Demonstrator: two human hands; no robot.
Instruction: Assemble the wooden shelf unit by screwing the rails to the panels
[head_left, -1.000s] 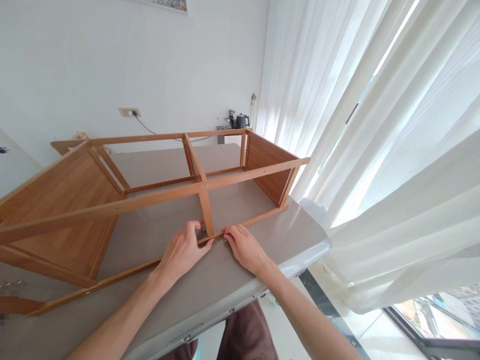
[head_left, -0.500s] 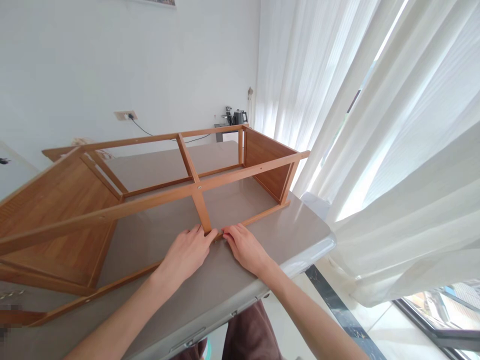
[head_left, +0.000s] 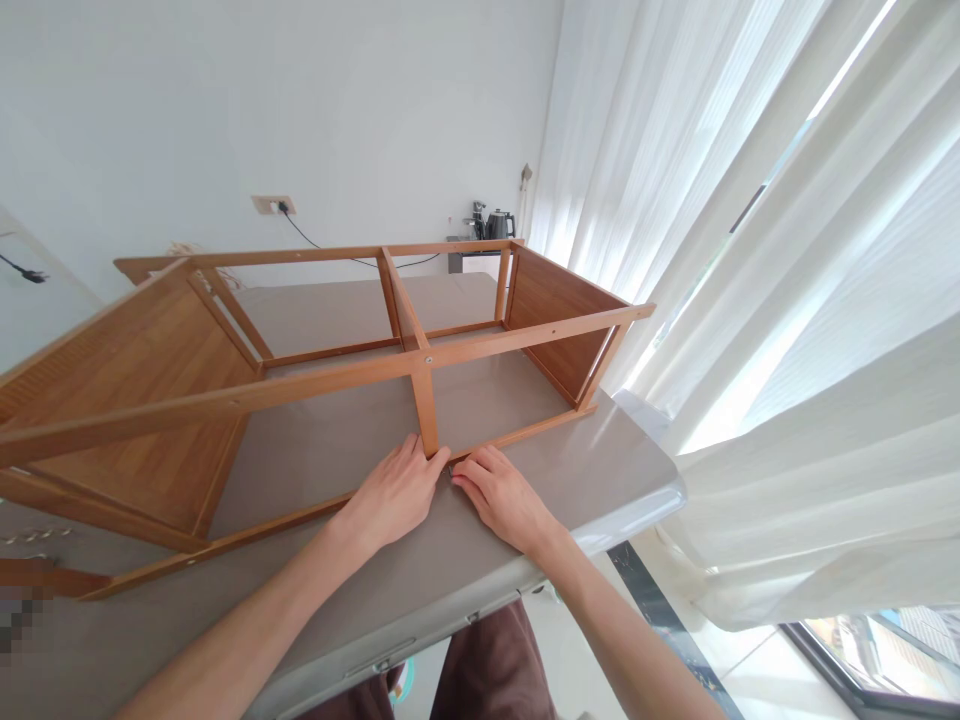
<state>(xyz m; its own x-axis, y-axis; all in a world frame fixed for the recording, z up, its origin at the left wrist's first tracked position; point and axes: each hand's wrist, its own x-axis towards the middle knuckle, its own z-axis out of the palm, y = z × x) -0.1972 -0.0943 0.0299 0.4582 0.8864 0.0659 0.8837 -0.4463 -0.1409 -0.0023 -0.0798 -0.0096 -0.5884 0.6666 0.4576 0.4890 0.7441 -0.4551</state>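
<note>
A wooden shelf frame [head_left: 330, 376] lies on its side on a grey-topped table [head_left: 517, 520]. My left hand [head_left: 397, 490] is closed around the foot of its middle crossbar, where it meets the near lower rail. Just to the right, my right hand [head_left: 499, 497] has its fingers pinched together close to that same joint. A tiny dark bit shows at those fingertips, too small and too covered to name. A round metal fastener sits in the upper rail, above the crossbar.
White curtains [head_left: 750, 300] hang along the right side. Behind the table are a dark kettle [head_left: 500, 225] and a wall socket [head_left: 273, 205] with a plugged-in cord. The table's rounded near edge [head_left: 600, 540] runs in front of my legs.
The whole view has shifted, so the frame appears farther right. My left hand keeps its hold at the crossbar; my right fingers have turned slightly beside the joint.
</note>
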